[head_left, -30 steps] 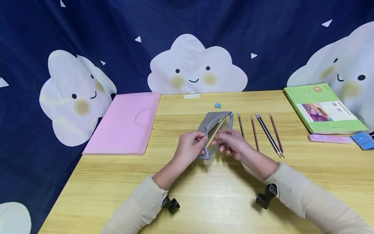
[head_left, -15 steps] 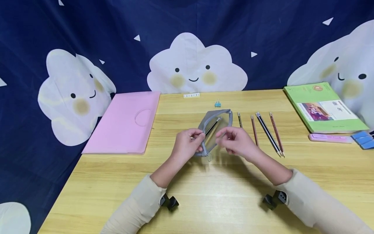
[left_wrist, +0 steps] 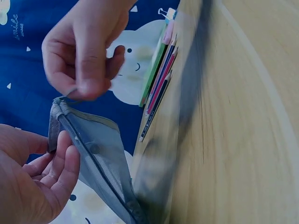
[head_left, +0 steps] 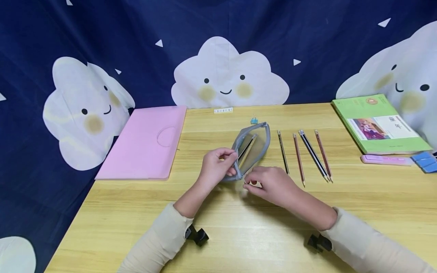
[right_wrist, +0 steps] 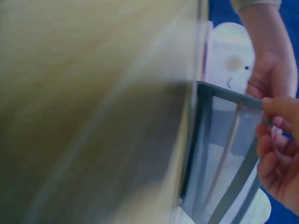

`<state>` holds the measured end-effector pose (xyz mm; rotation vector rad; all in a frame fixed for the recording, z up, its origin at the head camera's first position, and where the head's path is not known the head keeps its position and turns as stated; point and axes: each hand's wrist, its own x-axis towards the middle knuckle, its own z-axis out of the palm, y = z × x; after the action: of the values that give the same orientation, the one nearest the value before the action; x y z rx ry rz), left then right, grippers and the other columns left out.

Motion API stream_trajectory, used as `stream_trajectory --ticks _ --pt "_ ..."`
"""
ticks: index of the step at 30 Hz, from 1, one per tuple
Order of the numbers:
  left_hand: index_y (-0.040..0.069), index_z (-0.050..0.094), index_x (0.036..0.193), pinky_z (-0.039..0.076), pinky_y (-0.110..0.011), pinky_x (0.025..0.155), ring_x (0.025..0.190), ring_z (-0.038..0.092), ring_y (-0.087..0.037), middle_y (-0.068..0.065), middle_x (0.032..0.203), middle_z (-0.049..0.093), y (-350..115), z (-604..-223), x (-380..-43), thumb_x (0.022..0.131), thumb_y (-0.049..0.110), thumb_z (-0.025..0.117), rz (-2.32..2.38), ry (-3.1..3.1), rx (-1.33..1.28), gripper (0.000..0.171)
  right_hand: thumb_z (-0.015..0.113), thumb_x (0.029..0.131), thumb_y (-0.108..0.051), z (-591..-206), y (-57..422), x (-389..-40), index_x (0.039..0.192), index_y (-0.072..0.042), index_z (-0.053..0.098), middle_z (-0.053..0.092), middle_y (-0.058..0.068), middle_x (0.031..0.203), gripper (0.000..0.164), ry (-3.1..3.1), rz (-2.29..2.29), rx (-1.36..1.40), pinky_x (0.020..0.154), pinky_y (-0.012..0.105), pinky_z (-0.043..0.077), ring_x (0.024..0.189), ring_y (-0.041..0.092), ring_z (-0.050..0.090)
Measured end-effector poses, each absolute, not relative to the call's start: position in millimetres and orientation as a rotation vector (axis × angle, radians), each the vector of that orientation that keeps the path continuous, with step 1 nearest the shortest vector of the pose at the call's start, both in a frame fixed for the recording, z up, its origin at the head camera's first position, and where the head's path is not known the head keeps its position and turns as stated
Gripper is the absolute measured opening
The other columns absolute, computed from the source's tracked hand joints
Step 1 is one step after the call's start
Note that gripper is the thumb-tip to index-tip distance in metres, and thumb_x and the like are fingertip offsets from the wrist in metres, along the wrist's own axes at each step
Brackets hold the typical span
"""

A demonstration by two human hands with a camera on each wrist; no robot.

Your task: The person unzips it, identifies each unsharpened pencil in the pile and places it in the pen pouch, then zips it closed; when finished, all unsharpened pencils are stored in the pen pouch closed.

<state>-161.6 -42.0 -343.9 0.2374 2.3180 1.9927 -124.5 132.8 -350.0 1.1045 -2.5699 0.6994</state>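
Observation:
A grey mesh pencil pouch (head_left: pixel 265 146) stands with its zipped mouth spread open at the middle of the table. Inside it lean a dark pencil (head_left: pixel 248 146) and a pale one, seen through the mouth. My left hand (head_left: pixel 217 163) grips the pouch's left edge near its close end, thumb on top. At that same end, my right hand (head_left: pixel 272 185) pinches the thin loop of the zipper pull (left_wrist: pixel 70 94) between thumb and finger. To the right lie a dark pencil (head_left: pixel 283 151), a red pencil (head_left: pixel 299 159), black-and-white striped pencils (head_left: pixel 313 155) and another red pencil (head_left: pixel 323 155).
A pink folder (head_left: pixel 143 144) lies at left. At right are a green book (head_left: pixel 379 125), a pink highlighter-like pen (head_left: pixel 385 160) and a blue object (head_left: pixel 425 162). Behind the pouch sit a small blue binder clip (head_left: pixel 254 120) and a white strip (head_left: pixel 223 110).
My right hand has withdrawn from the pouch's mouth, leaving the pale pencil inside, and moved down to the zipper pull. The left hand keeps its grip; the mouth gapes wider.

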Motion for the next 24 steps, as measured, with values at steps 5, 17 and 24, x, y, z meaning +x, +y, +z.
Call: stream_trajectory --ticks 5,17,24 --pt "0.002 0.063 0.092 0.049 -0.028 0.045 0.047 0.054 -0.013 -0.008 0.068 0.058 -43 -347 -161 0.084 0.020 0.056 1.916 2.389 0.300 0.022 0.055 0.084 -0.024 -343 136 -124 0.078 -0.018 0.058 0.050 -0.014 0.064 0.009 -2.586 1.091 1.040 0.042 0.017 0.037 0.047 0.001 0.041" --pt "0.012 0.064 0.099 0.041 -0.016 0.052 0.064 0.049 -0.004 0.008 0.076 0.056 -41 -344 -129 0.073 0.041 0.062 0.999 2.984 0.858 0.039 0.052 0.085 -0.004 -318 130 -113 0.078 -0.004 0.051 0.053 -0.001 0.058 0.007 -2.557 1.574 0.751 0.033 0.021 0.037 0.040 0.012 0.044" --pt "0.014 0.065 0.072 0.040 -0.019 0.043 0.053 0.047 -0.005 0.005 0.069 0.057 -38 -341 -117 0.080 0.029 0.056 0.627 3.278 1.159 0.019 0.054 0.084 -0.009 -330 132 -125 0.077 -0.011 0.050 0.053 -0.009 0.060 0.008 -2.466 1.353 0.854 0.035 0.020 0.035 0.043 0.005 0.045"
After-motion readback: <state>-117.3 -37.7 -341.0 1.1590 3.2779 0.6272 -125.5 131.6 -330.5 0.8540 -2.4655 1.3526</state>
